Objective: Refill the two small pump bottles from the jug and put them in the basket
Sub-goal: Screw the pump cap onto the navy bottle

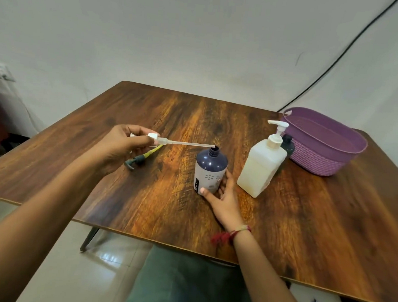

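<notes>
Clearly the left hand pinches the white pump, tube level, its tip at the open neck of the dark bottle; the right hand clasps its base, mid-table.

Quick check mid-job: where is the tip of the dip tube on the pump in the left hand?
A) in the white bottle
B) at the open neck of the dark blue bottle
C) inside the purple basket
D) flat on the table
B: the left hand holds the white pump with its tube tip at the open neck of the dark blue bottle, which the right hand grips.
</notes>
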